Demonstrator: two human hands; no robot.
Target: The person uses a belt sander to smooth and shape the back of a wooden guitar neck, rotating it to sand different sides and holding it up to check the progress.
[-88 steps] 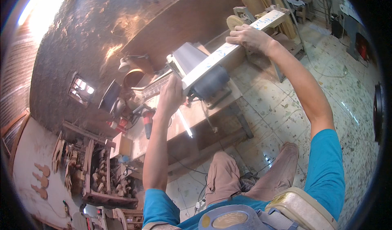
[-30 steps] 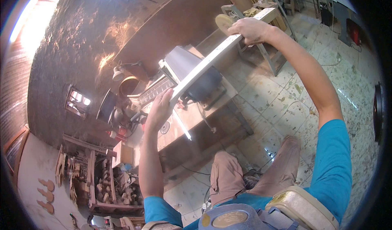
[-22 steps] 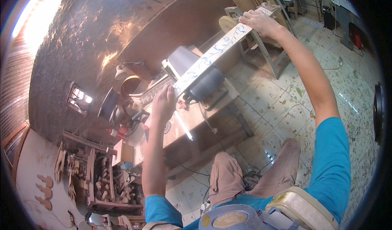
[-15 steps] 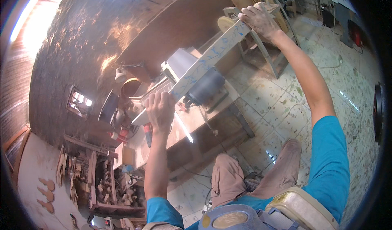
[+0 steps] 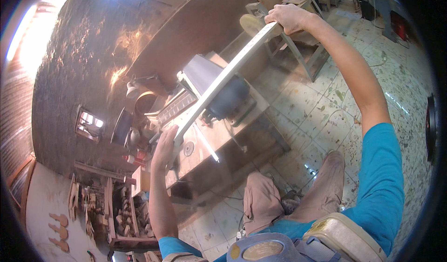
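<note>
A long pale board (image 5: 223, 77) slants across the bench, its narrow edge turned up toward me. At the far right end my right hand (image 5: 289, 19) is closed around it, fingers curled over the top. My left hand (image 5: 164, 146) grips the near left end; its fingers lie close together along the board and part of the grip is hidden. Below the board's middle sits a dark motor-like machine body (image 5: 230, 97), with a grey box-shaped housing (image 5: 201, 73) on the other side. The board partly covers both, and I cannot tell whether it touches them.
The workbench (image 5: 205, 152) carries a small round disc (image 5: 188, 149) and a thin white rod (image 5: 207, 143). A yellowish wheel (image 5: 252, 24) stands near my right hand. Wooden offcuts fill a rack (image 5: 122, 211) at lower left. Cables cross the tiled floor (image 5: 307, 117).
The board has rolled from its broad face, with blue leafy drawing, onto its edge. My left hand has shifted left and down, its fingers straighter; my right hand moved slightly left.
</note>
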